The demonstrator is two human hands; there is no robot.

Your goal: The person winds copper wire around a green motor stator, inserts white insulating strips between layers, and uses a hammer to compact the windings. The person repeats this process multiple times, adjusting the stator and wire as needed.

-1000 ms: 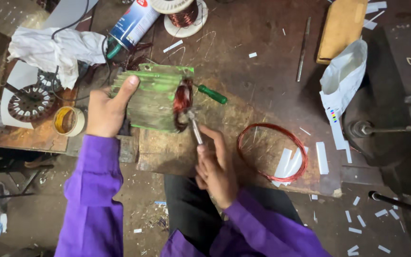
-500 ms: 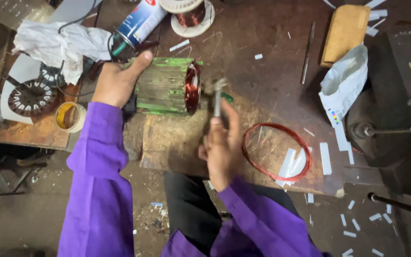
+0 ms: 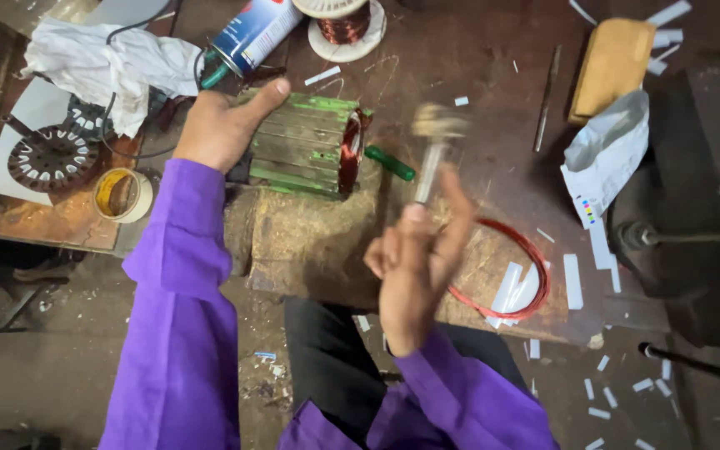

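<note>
Firmly, left hand [image 3: 220,127] gripping ribbed green stator [image 3: 303,143]; right hand [image 3: 414,262] fingers clamped on blurred metal hammer [image 3: 432,148].

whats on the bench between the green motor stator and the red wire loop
In the head view, the right hand holding a small hammer is raised over that stretch, and a green tool handle lies beside the green stator, toward the red wire loop.

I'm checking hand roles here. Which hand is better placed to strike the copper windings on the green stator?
Probably the right hand: it holds the small hammer raised beside the copper windings, while the left hand grips the green stator.
</note>
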